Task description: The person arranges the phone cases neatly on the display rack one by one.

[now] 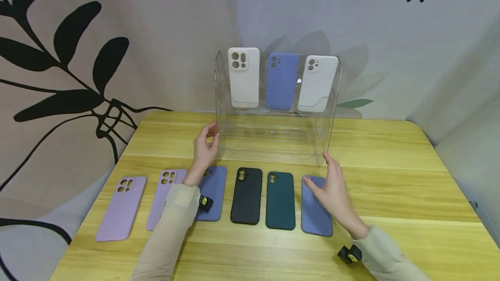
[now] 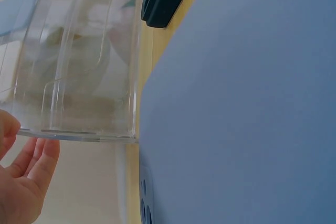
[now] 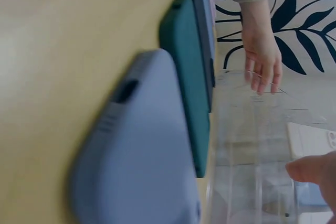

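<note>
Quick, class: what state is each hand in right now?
Left hand: at the clear stand; gripping or only touching, cannot be told.
Right hand: open, fingers extended by the stand's front corner.

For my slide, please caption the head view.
Left hand and right hand flank a clear stand bearing three phone cases.

clear tiered display stand [image 1: 272,135], transparent, upright on the table [image 1: 390,151] before me, between my left hand [image 1: 205,147], at its side panel, and my right hand [image 1: 337,187], at its front corner. upper tier: three phone cases, backs facing me, leaning rearward; left to right, white case [image 1: 245,83], periwinkle case [image 1: 281,82], second white case [image 1: 317,85].
</note>
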The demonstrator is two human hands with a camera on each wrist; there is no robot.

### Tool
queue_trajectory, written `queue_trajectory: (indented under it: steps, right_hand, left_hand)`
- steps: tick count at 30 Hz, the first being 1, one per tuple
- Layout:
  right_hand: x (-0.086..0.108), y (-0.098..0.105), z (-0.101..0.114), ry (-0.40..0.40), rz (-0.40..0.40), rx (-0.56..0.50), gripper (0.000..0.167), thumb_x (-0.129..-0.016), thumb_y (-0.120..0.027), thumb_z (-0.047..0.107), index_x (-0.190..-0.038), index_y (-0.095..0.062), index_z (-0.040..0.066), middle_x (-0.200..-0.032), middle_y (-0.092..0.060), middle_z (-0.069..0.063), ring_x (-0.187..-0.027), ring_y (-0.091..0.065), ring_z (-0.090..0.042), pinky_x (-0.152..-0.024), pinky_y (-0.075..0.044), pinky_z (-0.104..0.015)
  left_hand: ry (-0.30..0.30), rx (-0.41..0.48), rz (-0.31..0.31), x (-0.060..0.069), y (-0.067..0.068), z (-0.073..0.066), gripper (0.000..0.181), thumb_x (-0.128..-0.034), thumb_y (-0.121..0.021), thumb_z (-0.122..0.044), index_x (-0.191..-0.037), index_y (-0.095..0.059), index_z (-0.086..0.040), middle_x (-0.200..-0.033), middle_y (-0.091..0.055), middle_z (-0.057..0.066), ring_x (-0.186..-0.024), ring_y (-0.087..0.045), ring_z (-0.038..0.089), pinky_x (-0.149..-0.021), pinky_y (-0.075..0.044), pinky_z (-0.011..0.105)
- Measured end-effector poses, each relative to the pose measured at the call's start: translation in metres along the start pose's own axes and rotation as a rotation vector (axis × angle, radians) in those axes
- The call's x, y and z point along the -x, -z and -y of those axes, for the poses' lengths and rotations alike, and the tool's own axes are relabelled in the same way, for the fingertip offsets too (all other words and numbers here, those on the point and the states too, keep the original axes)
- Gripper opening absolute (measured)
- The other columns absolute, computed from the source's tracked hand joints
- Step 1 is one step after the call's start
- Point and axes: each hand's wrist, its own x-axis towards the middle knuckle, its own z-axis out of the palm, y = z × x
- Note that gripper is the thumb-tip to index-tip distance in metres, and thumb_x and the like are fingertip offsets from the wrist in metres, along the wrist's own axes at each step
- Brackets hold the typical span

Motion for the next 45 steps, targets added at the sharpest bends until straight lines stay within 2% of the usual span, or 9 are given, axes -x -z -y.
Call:
queue_trajectory:
  steps: [8, 13, 17, 20, 24, 29, 35, 45]
  right_hand:
    - [0.014, -0.005, -0.012, -0.046, 0.085, 0.083, 0.085, -0.072, -0.08, 0.016, -0.136, -0.032, -0.012, -0.131, -0.039, -0.035, -0.119, -0.037, -0.049, -0.094, -0.035, -0.061]
    - [0.018, -0.008, -0.016, -0.076, 0.156, 0.13, 0.089, -0.072, -0.08, 0.022, -0.138, -0.031, -0.011, -0.135, -0.036, -0.033, -0.121, -0.034, -0.05, -0.093, -0.035, -0.063]
    - [0.019, -0.011, -0.018, -0.097, 0.2, 0.151, 0.091, -0.072, -0.08, 0.027, -0.139, -0.03, -0.009, -0.138, -0.034, -0.031, -0.123, -0.032, -0.048, -0.095, -0.034, -0.062]
    - [0.02, -0.013, -0.019, -0.095, 0.209, 0.178, 0.09, -0.071, -0.08, 0.028, -0.138, -0.032, -0.008, -0.136, -0.037, -0.03, -0.119, -0.036, -0.046, -0.092, -0.036, -0.059]
    - [0.02, -0.016, -0.021, -0.082, 0.217, 0.216, 0.088, -0.069, -0.082, 0.028, -0.135, -0.036, -0.007, -0.13, -0.043, -0.03, -0.113, -0.041, -0.046, -0.089, -0.038, -0.056]
    - [0.019, -0.018, -0.023, -0.077, 0.245, 0.247, 0.088, -0.067, -0.083, 0.032, -0.133, -0.04, -0.008, -0.128, -0.046, -0.03, -0.113, -0.042, -0.046, -0.088, -0.039, -0.056]
    - [0.016, -0.02, -0.022, -0.098, 0.267, 0.303, 0.084, -0.067, -0.082, 0.039, -0.127, -0.046, -0.007, -0.124, -0.048, -0.028, -0.109, -0.043, -0.044, -0.082, -0.041, -0.056]
    - [0.011, -0.021, -0.019, -0.163, 0.319, 0.31, 0.074, -0.067, -0.076, 0.024, -0.124, -0.047, -0.011, -0.124, -0.045, -0.03, -0.115, -0.037, -0.045, -0.084, -0.038, -0.059]
  left_hand:
    - [-0.012, -0.005, -0.003, 0.001, 0.0, 0.0, 0.029, -0.0885, -0.055, 0.006, -0.117, -0.055, 0.01, -0.104, -0.059, 0.025, -0.093, -0.059, 0.036, -0.067, -0.055, 0.047]
    - [-0.026, -0.007, -0.016, 0.001, 0.0, -0.005, 0.028, -0.0871, -0.056, 0.01, -0.115, -0.054, 0.013, -0.102, -0.06, 0.028, -0.091, -0.059, 0.039, -0.065, -0.055, 0.05]
    - [-0.041, -0.007, -0.014, 0.003, 0.003, -0.025, 0.027, -0.0854, -0.054, 0.014, -0.112, -0.053, 0.018, -0.1, -0.058, 0.032, -0.089, -0.058, 0.044, -0.065, -0.053, 0.053]
    - [-0.034, -0.019, -0.005, 0.004, 0.005, -0.04, 0.027, -0.085, -0.053, 0.015, -0.111, -0.052, 0.02, -0.1, -0.057, 0.034, -0.089, -0.058, 0.044, -0.066, -0.054, 0.05]
    - [-0.02, -0.019, 0.005, 0.003, 0.006, -0.042, 0.027, -0.0856, -0.053, 0.015, -0.113, -0.052, 0.02, -0.101, -0.057, 0.034, -0.09, -0.058, 0.043, -0.067, -0.054, 0.05]
    - [-0.008, 0.004, 0.017, 0.003, 0.007, -0.041, 0.028, -0.0862, -0.053, 0.014, -0.114, -0.051, 0.019, -0.103, -0.057, 0.034, -0.092, -0.057, 0.043, -0.069, -0.053, 0.054]
    - [0.002, 0.002, 0.019, 0.002, 0.007, -0.04, 0.028, -0.0868, -0.053, 0.013, -0.114, -0.051, 0.019, -0.103, -0.057, 0.034, -0.092, -0.057, 0.043, -0.07, -0.053, 0.053]
    - [-0.005, -0.008, 0.012, 0.003, 0.007, -0.04, 0.028, -0.0863, -0.053, 0.014, -0.114, -0.052, 0.019, -0.102, -0.057, 0.034, -0.092, -0.058, 0.043, -0.07, -0.053, 0.051]
